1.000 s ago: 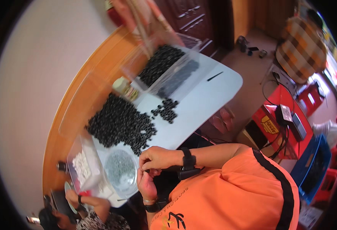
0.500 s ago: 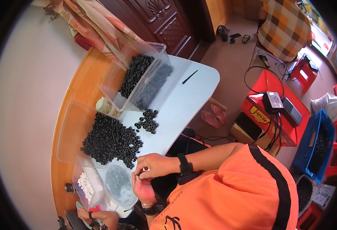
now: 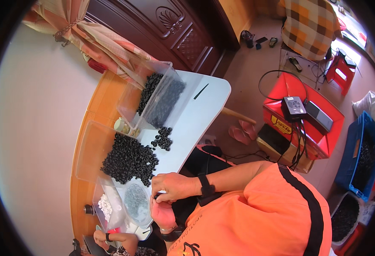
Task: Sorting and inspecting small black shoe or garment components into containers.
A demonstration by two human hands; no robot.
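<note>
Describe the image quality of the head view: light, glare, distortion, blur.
Head view: bright daylight, with the wall at the left nearly washed out and a glaring patch at the upper right; strong fisheye bending curves the table edge, and a black rim rings the frame; the two hands are fairly sharp, yet whatever they pinch is too small to make out; shadows are soft.

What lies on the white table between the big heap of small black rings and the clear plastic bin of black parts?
In the head view, a small cluster of black rings lies there on the white table.
</note>
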